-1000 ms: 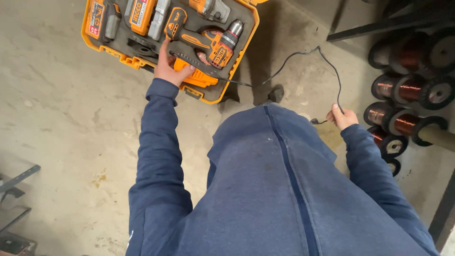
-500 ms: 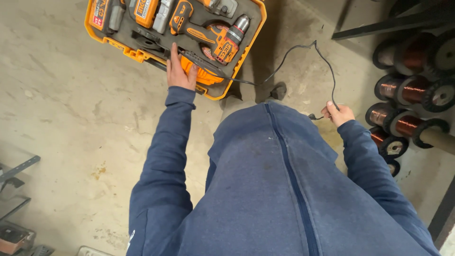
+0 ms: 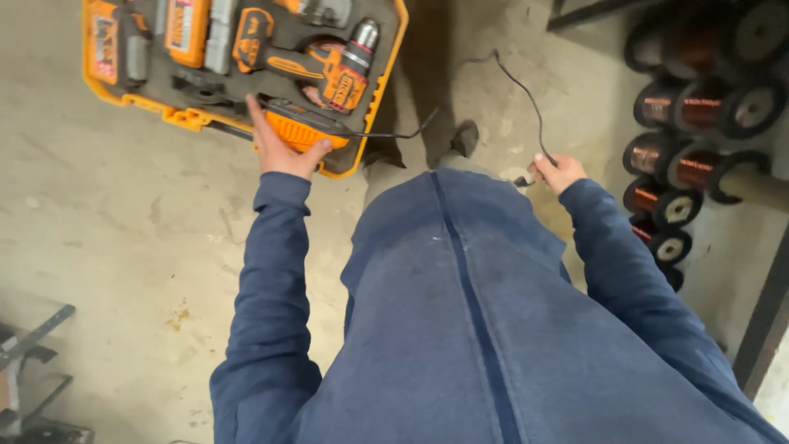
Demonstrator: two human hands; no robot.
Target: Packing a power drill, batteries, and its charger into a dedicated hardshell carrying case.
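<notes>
Workshop, concrete floor (image 3: pixel 123 247), copper wire spools (image 3: pixel 699 107), drill case (image 3: pixel 362 156)

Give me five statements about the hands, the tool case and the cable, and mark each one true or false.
1. The left hand grips an orange charger at the near edge of the open orange tool case. True.
2. The right hand is empty. False: it holds the end of a thin black cable.
3. A cordless drill lies in the case. True.
4. The case stands on a workbench. False: it lies on the concrete floor.
5. Spools of copper wire are stacked left of the case. False: they sit to the right, beyond the right hand.
</notes>
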